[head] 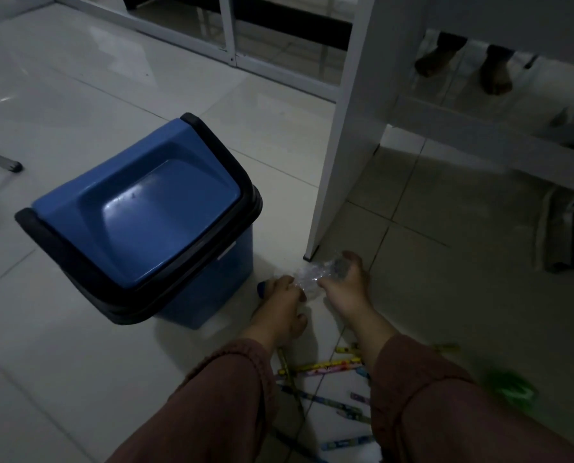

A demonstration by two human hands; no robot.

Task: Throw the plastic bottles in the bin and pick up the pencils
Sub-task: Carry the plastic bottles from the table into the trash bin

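Plastic bottle (315, 274) in both hands, pencils (325, 365) on tiled floor (78, 95)

**No readable text in view**

Nothing here can be read. The pencils (322, 366) scattered on the floor carry colourful printed wrapping, but it is too small and blurred to make out. A pale sticker on the blue bin (227, 250) shows no legible marks
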